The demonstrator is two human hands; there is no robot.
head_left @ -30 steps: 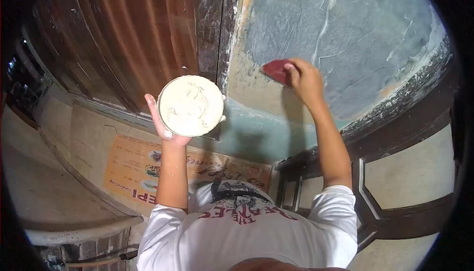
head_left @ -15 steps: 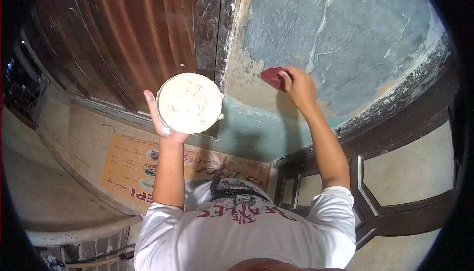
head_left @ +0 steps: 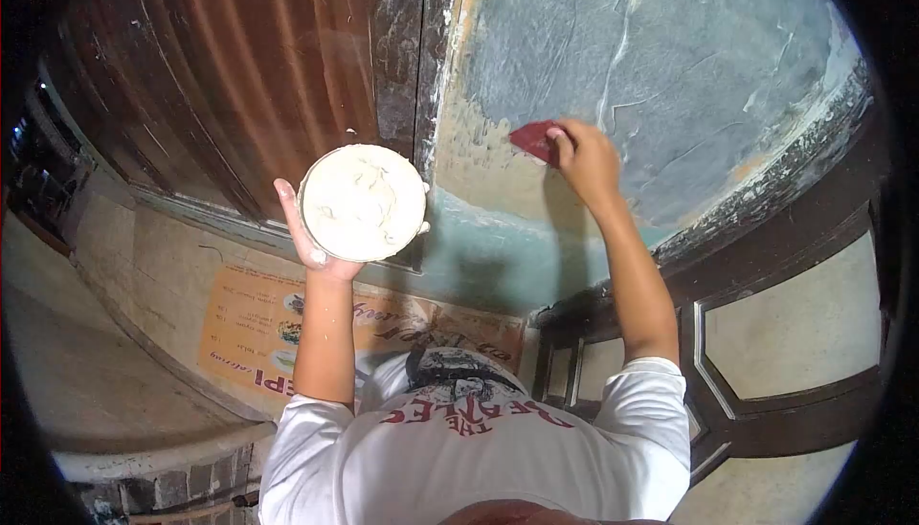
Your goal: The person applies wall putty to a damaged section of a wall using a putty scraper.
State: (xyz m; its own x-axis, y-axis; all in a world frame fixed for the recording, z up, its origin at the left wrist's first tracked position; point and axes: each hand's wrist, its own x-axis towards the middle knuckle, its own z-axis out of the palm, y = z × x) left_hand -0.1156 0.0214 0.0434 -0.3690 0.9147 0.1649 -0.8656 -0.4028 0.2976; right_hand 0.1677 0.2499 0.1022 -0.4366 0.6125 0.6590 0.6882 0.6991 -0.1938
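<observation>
My left hand point(head_left: 311, 243) holds up a round tub of cream-white putty point(head_left: 362, 201) from below, thumb along its left side and fingertips showing at its right rim. The putty surface is lumpy and swirled. Between the thumb and fingers of my right hand point(head_left: 586, 159) is a dark red putty scraper point(head_left: 535, 140), its edge right at the wall point(head_left: 574, 56). That wall is grey-blue with white streaks, and a beige patch point(head_left: 479, 166) of smeared filler lies left of and below the scraper.
Brown ribbed door panels point(head_left: 239, 66) rise on the left beside the wall's edge. An orange printed banner point(head_left: 239, 324) lies on the floor below. To the right stands dark wooden furniture with pale panels point(head_left: 795, 319).
My right hand and the scraper have shifted very slightly right along the wall. The tub in my left hand has moved a touch left and down.
</observation>
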